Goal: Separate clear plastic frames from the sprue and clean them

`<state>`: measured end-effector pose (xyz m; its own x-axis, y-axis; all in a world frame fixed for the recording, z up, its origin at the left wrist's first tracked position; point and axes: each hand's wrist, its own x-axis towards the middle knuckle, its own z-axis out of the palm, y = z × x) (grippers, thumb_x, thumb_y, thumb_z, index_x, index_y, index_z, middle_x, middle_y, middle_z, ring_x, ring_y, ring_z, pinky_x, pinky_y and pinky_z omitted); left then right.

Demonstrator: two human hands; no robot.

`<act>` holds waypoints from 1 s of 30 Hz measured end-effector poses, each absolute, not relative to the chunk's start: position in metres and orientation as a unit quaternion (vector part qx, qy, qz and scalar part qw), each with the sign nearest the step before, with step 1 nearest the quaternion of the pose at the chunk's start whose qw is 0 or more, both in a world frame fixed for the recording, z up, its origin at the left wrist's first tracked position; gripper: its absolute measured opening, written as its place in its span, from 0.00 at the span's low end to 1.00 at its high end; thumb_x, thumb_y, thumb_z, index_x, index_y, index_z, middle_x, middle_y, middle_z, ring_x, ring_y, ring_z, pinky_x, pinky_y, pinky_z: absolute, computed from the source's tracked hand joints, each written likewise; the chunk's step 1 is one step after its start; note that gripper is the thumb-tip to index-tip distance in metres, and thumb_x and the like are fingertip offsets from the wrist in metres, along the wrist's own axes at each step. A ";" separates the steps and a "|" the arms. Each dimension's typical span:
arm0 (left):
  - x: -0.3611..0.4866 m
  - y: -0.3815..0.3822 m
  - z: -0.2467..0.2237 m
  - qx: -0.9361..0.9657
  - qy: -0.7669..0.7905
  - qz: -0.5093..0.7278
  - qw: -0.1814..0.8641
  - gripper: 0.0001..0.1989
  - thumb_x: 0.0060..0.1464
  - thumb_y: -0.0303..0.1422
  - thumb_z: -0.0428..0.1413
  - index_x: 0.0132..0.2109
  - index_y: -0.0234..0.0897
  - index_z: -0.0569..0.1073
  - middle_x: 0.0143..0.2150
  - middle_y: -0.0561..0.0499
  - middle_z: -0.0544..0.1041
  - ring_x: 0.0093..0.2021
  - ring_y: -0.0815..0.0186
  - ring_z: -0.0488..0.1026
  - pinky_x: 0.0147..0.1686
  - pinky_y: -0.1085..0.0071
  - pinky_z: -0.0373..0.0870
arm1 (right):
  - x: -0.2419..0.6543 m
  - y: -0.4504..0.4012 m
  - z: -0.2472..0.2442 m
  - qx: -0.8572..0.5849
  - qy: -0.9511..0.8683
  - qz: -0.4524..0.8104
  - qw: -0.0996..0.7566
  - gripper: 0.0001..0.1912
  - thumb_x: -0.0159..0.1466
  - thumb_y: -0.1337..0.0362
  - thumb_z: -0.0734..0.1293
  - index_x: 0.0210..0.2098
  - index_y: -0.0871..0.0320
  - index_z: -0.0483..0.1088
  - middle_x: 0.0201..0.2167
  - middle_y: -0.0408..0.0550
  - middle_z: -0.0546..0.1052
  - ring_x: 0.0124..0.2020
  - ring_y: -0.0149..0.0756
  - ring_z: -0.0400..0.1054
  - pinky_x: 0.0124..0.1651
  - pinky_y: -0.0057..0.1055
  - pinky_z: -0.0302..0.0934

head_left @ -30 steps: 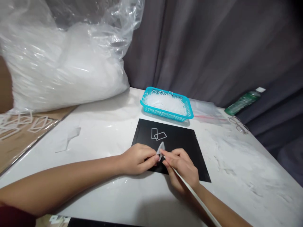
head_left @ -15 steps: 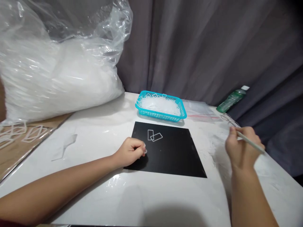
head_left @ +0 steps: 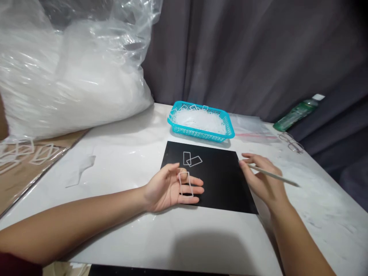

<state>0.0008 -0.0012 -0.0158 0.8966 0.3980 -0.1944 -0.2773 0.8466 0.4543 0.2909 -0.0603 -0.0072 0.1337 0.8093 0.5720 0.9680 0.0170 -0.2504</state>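
My left hand (head_left: 172, 188) lies palm up over the front left part of a black mat (head_left: 221, 180), fingers spread. A thin white rectangular frame (head_left: 189, 174) rests across its fingers. Two similar frames (head_left: 186, 158) overlap near the mat's back left. At the mat's right edge, my right hand (head_left: 263, 176) pinches a slim pale stick (head_left: 277, 176), whose rear end points right.
Behind the mat stands a blue basket (head_left: 201, 134) of white pieces. A large plastic bag (head_left: 94, 76) fills the back left, with loose frames (head_left: 43, 153) before it. A green bottle (head_left: 297, 114) and glasses (head_left: 291, 143) are at the back right.
My left hand has turned up and opened from a fist, showing the frame on it. My right hand has moved left to the mat with the stick. The view has shifted slightly.
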 end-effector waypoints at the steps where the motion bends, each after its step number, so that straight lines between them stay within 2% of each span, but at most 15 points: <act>1: 0.001 -0.001 -0.015 0.202 0.140 0.169 0.955 0.19 0.60 0.45 0.46 0.29 0.34 0.61 0.47 0.37 0.75 0.48 0.54 0.75 0.49 0.56 0.68 | 0.281 -0.059 -0.010 -0.661 -0.674 -0.123 0.307 0.07 0.63 0.62 0.63 0.29 0.55 0.68 0.39 0.50 0.79 0.42 0.42 0.72 0.41 0.37 0.66; 6: -0.001 0.004 -0.013 0.172 0.133 0.142 0.966 0.25 0.59 0.55 0.43 0.44 0.36 0.65 0.56 0.35 0.70 0.53 0.48 0.72 0.52 0.52 0.63 | 0.259 -0.058 -0.020 -0.574 -0.760 -0.069 0.297 0.04 0.64 0.67 0.63 0.32 0.57 0.67 0.36 0.51 0.78 0.41 0.38 0.73 0.44 0.35 0.66; 11: -0.003 0.007 -0.011 0.145 0.123 0.109 0.976 0.37 0.55 0.61 0.40 0.58 0.36 0.63 0.63 0.37 0.62 0.60 0.42 0.64 0.57 0.47 0.56 | 0.261 -0.059 -0.020 -0.581 -0.757 -0.062 0.292 0.03 0.63 0.68 0.64 0.32 0.57 0.68 0.38 0.51 0.78 0.40 0.38 0.73 0.44 0.35 0.67; 18: -0.006 0.009 -0.009 0.151 0.060 0.094 0.982 0.44 0.51 0.65 0.40 0.65 0.40 0.56 0.65 0.39 0.59 0.62 0.41 0.60 0.60 0.46 0.50 | 0.263 -0.063 -0.017 -0.616 -0.737 -0.018 0.278 0.03 0.63 0.65 0.65 0.32 0.56 0.69 0.41 0.49 0.79 0.41 0.38 0.75 0.43 0.33 0.69; 23: -0.006 0.008 -0.005 0.169 0.064 0.098 0.979 0.44 0.49 0.65 0.43 0.65 0.43 0.57 0.64 0.40 0.61 0.61 0.42 0.61 0.59 0.47 0.52 | 0.262 -0.061 -0.018 -0.584 -0.761 -0.007 0.284 0.02 0.63 0.65 0.65 0.34 0.57 0.70 0.39 0.50 0.80 0.40 0.38 0.76 0.43 0.34 0.69; 25: -0.005 0.007 -0.005 0.181 0.074 0.106 0.975 0.39 0.51 0.61 0.47 0.62 0.44 0.61 0.64 0.42 0.62 0.61 0.43 0.63 0.59 0.49 0.55 | 0.259 -0.061 -0.017 -0.585 -0.753 -0.003 0.302 0.02 0.62 0.65 0.66 0.35 0.57 0.71 0.38 0.49 0.80 0.39 0.38 0.76 0.42 0.34 0.69; 26: -0.004 0.006 -0.006 0.195 0.089 0.116 0.970 0.33 0.53 0.56 0.50 0.60 0.43 0.64 0.64 0.42 0.63 0.61 0.46 0.64 0.58 0.51 0.57 | 0.257 -0.061 -0.016 -0.584 -0.749 -0.002 0.312 0.03 0.62 0.66 0.66 0.36 0.56 0.72 0.37 0.49 0.80 0.38 0.38 0.76 0.42 0.33 0.69; 28: 0.000 0.003 -0.007 0.233 0.143 0.142 0.951 0.20 0.57 0.38 0.55 0.55 0.37 0.70 0.62 0.42 0.65 0.61 0.52 0.64 0.59 0.58 0.59 | 0.249 -0.066 -0.013 -0.577 -0.744 0.004 0.338 0.03 0.61 0.67 0.67 0.36 0.56 0.72 0.36 0.47 0.80 0.37 0.36 0.75 0.41 0.32 0.69; 30: 0.003 -0.002 -0.008 0.252 0.203 0.175 0.930 0.15 0.56 0.24 0.54 0.51 0.31 0.73 0.60 0.40 0.68 0.62 0.58 0.64 0.60 0.65 0.58 | 0.237 -0.073 -0.007 -0.557 -0.739 0.022 0.379 0.04 0.60 0.70 0.68 0.35 0.55 0.71 0.35 0.46 0.79 0.37 0.35 0.75 0.40 0.31 0.69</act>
<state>0.0035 -0.0017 -0.0078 0.8565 0.4277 -0.2889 -0.2236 0.8119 0.5393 0.2374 -0.0731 -0.0075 -0.0920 0.8399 0.5350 0.8063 0.3780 -0.4549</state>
